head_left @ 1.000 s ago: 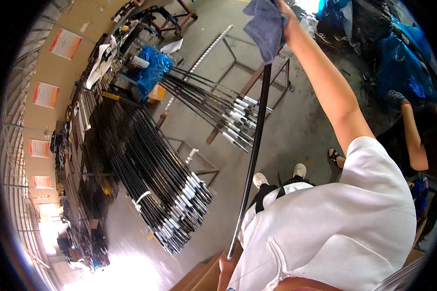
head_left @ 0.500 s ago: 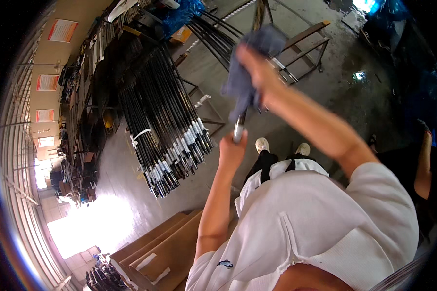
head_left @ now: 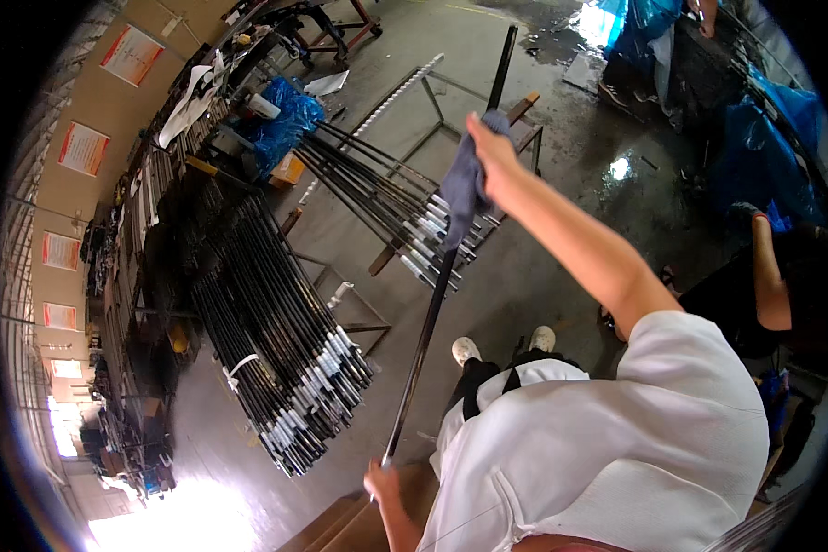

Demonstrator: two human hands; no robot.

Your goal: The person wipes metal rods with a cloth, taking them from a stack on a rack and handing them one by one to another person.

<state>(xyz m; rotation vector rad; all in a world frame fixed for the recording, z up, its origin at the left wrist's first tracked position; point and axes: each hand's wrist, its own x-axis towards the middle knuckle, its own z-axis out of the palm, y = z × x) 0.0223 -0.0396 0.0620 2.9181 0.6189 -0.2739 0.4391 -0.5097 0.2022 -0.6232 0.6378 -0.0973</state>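
Observation:
I hold a long thin black rod that slants up and away from me. My left hand grips its near end, low by my white shirt. My right hand, arm stretched out, pinches a grey-blue cloth wrapped around the rod well up its length. The rod's far tip sticks out beyond the cloth, over a wet concrete floor.
A big bundle of black rods with white ends lies on metal racks to my left, a smaller bundle further off. Blue plastic sheeting sits behind them. Another person's arm shows at right. Wooden boards lie below.
My right hand with the cloth slid down the rod close to my left hand, and has now run back up the rod with the arm stretched out again.

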